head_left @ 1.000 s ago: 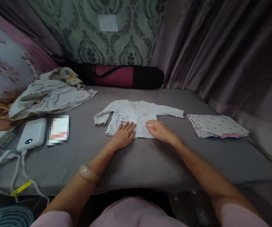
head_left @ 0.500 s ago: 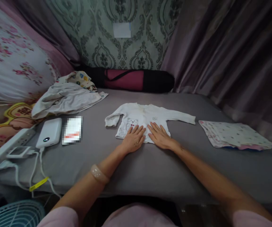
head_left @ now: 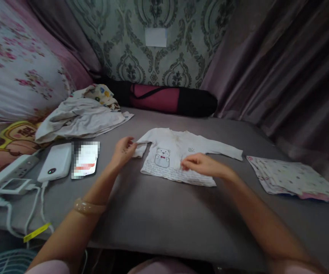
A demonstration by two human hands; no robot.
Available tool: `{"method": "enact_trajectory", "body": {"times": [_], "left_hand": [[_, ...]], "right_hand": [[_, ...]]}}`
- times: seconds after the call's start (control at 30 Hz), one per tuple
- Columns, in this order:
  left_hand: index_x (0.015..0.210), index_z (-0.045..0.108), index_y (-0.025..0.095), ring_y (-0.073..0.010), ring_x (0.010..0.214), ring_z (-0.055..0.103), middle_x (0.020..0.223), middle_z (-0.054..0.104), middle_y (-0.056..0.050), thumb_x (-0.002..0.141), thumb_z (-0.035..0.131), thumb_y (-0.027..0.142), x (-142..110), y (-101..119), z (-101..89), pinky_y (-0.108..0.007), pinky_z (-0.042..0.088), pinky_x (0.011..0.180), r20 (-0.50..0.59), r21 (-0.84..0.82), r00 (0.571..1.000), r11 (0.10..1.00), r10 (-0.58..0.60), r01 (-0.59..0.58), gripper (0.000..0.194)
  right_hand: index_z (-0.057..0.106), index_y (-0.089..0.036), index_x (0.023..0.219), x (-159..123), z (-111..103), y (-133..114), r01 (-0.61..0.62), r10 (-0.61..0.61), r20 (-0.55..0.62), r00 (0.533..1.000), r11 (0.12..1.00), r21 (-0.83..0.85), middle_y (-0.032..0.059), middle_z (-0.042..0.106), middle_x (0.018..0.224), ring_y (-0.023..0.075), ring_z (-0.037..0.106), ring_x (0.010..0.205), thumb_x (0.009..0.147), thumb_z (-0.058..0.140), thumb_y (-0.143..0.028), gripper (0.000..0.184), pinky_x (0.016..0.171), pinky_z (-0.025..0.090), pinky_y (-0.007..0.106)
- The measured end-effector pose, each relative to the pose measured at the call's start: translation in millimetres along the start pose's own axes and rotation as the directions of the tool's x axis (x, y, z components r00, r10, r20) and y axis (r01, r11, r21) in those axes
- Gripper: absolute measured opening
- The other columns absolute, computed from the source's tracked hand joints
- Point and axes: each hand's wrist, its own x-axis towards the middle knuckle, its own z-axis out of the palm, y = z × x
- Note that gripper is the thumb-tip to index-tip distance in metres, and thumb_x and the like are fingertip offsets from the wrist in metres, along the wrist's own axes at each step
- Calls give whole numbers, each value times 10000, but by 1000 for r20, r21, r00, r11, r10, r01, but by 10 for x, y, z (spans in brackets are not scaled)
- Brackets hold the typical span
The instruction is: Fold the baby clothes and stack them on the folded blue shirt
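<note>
A white long-sleeved baby shirt (head_left: pixel 170 146), printed with a bear and lines of writing, lies spread face up on the grey bed surface. At its left sleeve, my left hand (head_left: pixel 123 151) has its fingers bent and closed on the sleeve's outer edge. A pale bangle (head_left: pixel 88 207) circles the left wrist. My right hand (head_left: pixel 201 164) is over the lower right front of the shirt, fingers curled together. No cloth shows lifted in it. The right sleeve stretches out flat beyond that hand.
Folded printed cloths (head_left: pixel 298 177) lie at the right. On the left are a phone (head_left: pixel 86 161), a white power bank (head_left: pixel 56 163), a power strip (head_left: pixel 16 171) with cables, and a heap of clothes (head_left: pixel 79 116). A black-and-maroon roll bag (head_left: pixel 155 99) lies along the wall.
Both hands have come off the shirt front, where they lay flat. My left hand went left to the sleeve; my right hand rose and curled its fingers. The view shifted slightly.
</note>
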Motion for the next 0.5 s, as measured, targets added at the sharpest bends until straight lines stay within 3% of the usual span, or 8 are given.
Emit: {"method": "enact_trajectory", "body": {"times": [0.1,0.17,0.27,0.37,0.5], "left_hand": [[1078,634,98,-263,900,630,999,677,-148,826,562,401,101,-242,-146,-337,482,748,34,170,988,975,-150,142,400],[954,666,124,-264,859,636,926,693,-139,801,589,460,98,-281,-175,-326,471,705,89,216,976,960,-198,175,377],[864,669,153,-255,808,638,841,697,-120,759,614,529,88,-216,-142,-295,435,626,140,263,951,937,-275,232,394],[798,656,163,-235,745,625,738,672,-82,708,644,548,122,-125,-73,-271,387,557,181,267,929,925,-323,270,395],[756,609,168,-191,684,596,652,615,-22,690,666,409,201,-22,-5,-244,368,529,226,171,930,952,-290,255,257]], "right_hand": [[717,-159,898,727,-7,143,3,-17,-298,954,999,-47,47,723,861,183,644,812,889,461,-298,291,747,470,273],[712,-161,990,1204,60,198,-32,-4,-390,921,996,-88,63,722,987,192,641,926,887,443,-209,292,838,461,286],[634,-126,1195,1757,201,195,-111,37,-437,899,983,-144,113,632,1242,196,553,1167,889,406,-125,382,1001,385,290],[539,-112,1307,2059,347,174,-150,47,-442,896,968,-201,127,515,1385,184,440,1292,912,370,-122,429,1075,313,290],[452,-124,1374,2174,509,215,-245,129,-452,883,947,-207,120,411,1472,217,315,1378,956,326,-208,444,1127,237,379]]}}
